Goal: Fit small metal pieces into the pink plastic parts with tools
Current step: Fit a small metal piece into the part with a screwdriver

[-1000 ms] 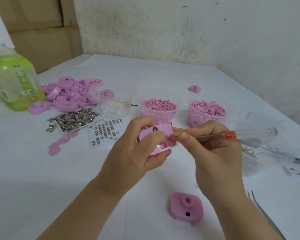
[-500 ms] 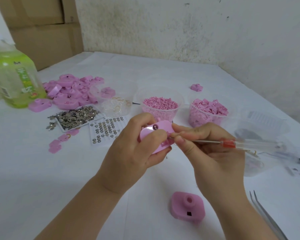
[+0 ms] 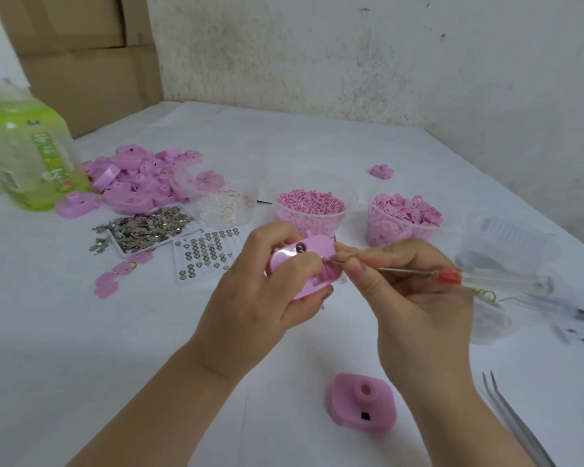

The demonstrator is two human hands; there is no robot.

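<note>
Left hand (image 3: 250,294) grips the light, rigid pink part (image 3: 304,264) by its edges while the right hand (image 3: 415,298) pinches the screwdriver (image 3: 452,274) near its tip.

White-covered surface (image 3: 81,348). Far left: green bottle (image 3: 31,156), with heap of pink parts (image 3: 139,176) just right of it. Nearer: tray of metal pieces (image 3: 145,227), some spilled off left edge; card of heart studs (image 3: 206,254) to its right. Middle row: tub of rings (image 3: 223,203), tub of pink granules (image 3: 311,210), tub of pink pieces (image 3: 403,217). Near centre: single pink part (image 3: 363,402). Near right: tweezers (image 3: 516,423).
</note>
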